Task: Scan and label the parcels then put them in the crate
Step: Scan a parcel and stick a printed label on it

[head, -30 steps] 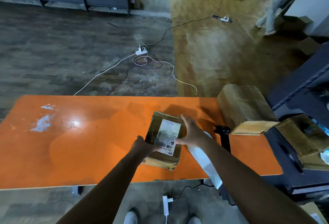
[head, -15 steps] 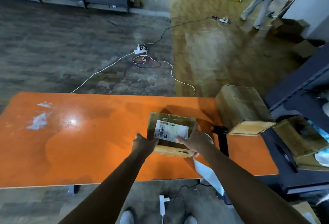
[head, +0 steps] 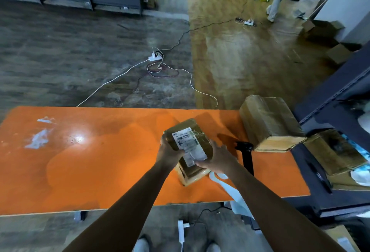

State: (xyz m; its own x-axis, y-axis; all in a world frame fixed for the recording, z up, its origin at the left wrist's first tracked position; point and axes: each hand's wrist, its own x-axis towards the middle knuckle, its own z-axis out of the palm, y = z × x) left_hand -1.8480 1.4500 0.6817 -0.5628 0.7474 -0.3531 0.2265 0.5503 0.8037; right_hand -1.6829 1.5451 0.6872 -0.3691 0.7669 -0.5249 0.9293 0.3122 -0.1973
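Note:
A small brown cardboard parcel (head: 191, 147) with a white barcode label on top is tilted on its near corner over the orange table (head: 90, 161). My left hand (head: 169, 150) grips its left side. My right hand (head: 219, 158) holds its right near edge, fingers over the label's lower end. A black handheld scanner (head: 247, 155) lies on the table just right of my right hand. A strip of white label backing (head: 234, 191) hangs over the table's near edge under my right forearm.
A larger taped cardboard box (head: 270, 123) sits at the table's right end. Another brown box (head: 336, 151) rests on the dark shelf unit (head: 340, 91) to the right. Cables and power strips lie on the floor beyond. A person stands far back right.
The parcel has been turned and tipped up between both hands, so the label now runs away from me. My hands have shifted around it, staying on it.

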